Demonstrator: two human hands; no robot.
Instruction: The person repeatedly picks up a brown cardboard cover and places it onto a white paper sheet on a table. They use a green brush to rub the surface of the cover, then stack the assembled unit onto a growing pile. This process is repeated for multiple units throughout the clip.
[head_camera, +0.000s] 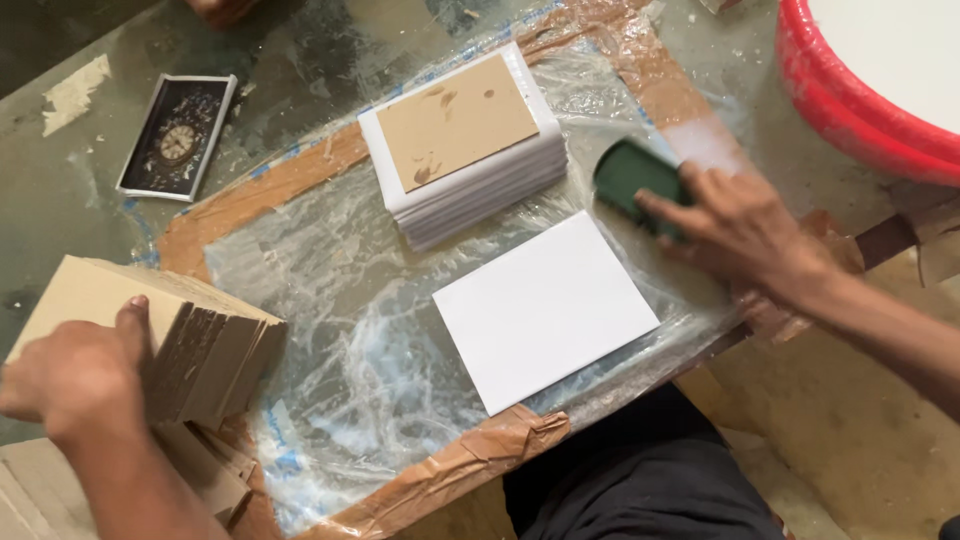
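A: What is held by each hand, and where is the work laid?

B: A stack of brown cards (190, 340) is gripped by the left hand (75, 375) at the lower left, thumb over the top edge and fingers closed round the bundle, which is tilted and fanned at its edge. A dark green pad (635, 180) is clasped by the right hand (735, 235), fingers closed over it, at the right margin of the plastic-covered board (350, 340). A single white sheet (545, 305) is laid flat on the plastic, just beside that hand but apart from it.

A: What risks may be judged from this arrangement?

B: The fanned stack could be spilled if the one-handed grip is loosened. The white sheet could be smeared or dragged askew if the pad is passed over it unevenly, since nothing pins it down. The wet-looking plastic may let it slide.

A: Which packages and pictures are shown?

B: A white stack topped by a stained tan card (460, 125) is seen at upper centre. A small dark rectangular print with a white border and a clock motif (178, 135) lies at upper left. A red tub with a white inside (850, 100) occupies the upper right corner. The board is edged with brown tape (450, 470).
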